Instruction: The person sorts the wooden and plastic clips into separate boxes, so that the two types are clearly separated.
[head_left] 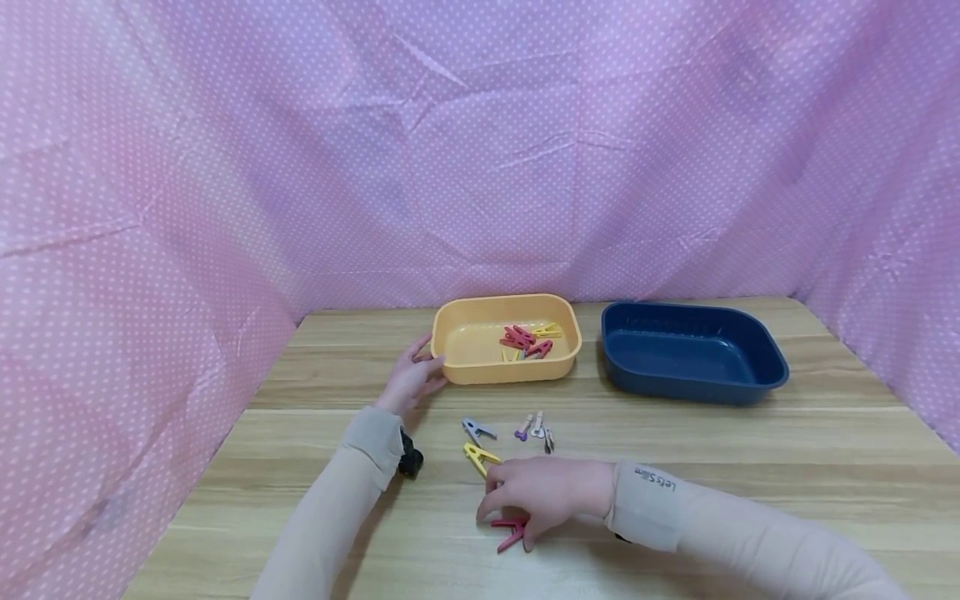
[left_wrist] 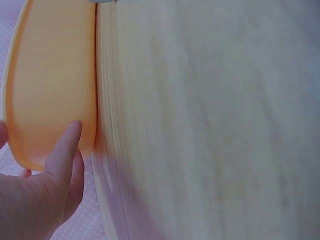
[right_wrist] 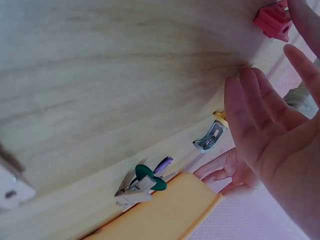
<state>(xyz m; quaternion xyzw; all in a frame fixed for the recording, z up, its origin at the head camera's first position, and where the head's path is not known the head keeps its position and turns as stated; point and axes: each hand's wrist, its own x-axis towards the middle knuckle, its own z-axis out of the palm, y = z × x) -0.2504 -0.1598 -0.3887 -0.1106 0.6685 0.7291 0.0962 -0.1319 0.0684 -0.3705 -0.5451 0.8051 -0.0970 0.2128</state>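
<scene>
My left hand (head_left: 408, 385) rests against the left end of the yellow basin (head_left: 510, 373), fingers fairly straight. In the left wrist view, a finger lies along the basin's side wall (left_wrist: 55, 100). My right hand (head_left: 543, 493) is low over the table, thumb and fingers spread around a red clothespin (head_left: 512, 533). The right wrist view shows that red clothespin (right_wrist: 274, 21) near the thumb and forefinger, with a gap to the forefinger. Just beyond the right hand lies a yellow clothespin (head_left: 480, 457), partly hidden by it, with a grey-blue clothespin (head_left: 477, 430) behind.
Several red and yellow clothespins (head_left: 519, 337) lie in the yellow basin. A dark blue basin (head_left: 690, 385) stands to its right, with nothing visible inside. Small decorated wooden pegs (head_left: 537, 425) lie on the table (head_left: 390, 533). Pink dotted cloth (head_left: 495, 167) hangs behind and at both sides.
</scene>
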